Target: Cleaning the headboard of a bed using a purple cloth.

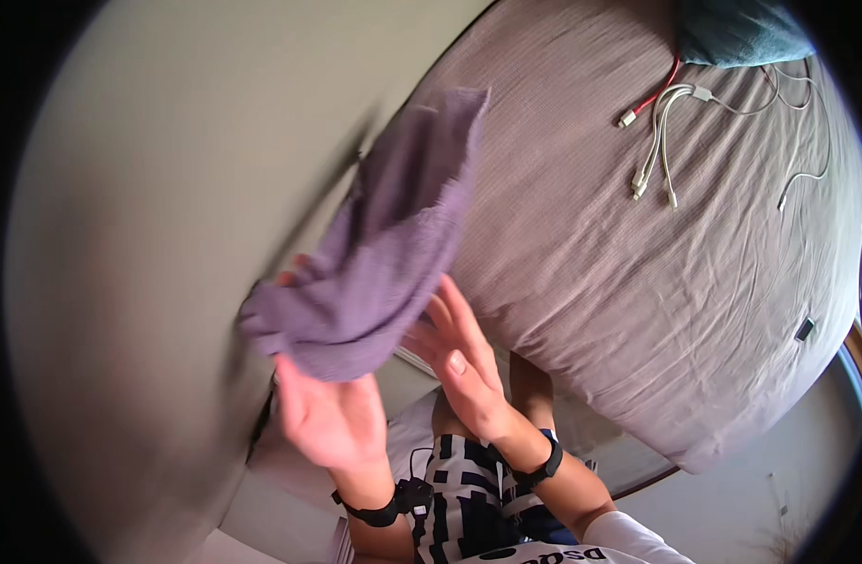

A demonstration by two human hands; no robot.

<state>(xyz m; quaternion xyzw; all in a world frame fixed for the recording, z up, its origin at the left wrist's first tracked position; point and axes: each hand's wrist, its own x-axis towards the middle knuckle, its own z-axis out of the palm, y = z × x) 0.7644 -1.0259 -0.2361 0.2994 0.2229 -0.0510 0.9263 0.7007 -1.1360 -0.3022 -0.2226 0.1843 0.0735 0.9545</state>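
Note:
A purple cloth, loosely folded and blurred by motion, is in the air by the wall. Its lower end lies across my left hand, palm up, thumb at the cloth's near edge and fingertips showing past its far left side. The upper part of the cloth rises toward the bed. My right hand is at the cloth's right lower edge with fingers extended and apart. Some of those fingers are partly behind the cloth, so whether they touch it is unclear. Each wrist wears a black band.
A bed with a wrinkled grey-mauve sheet fills the right side. On it are white charging cables, a red cable, a teal cushion and a small dark object. A pale wall stands close on the left.

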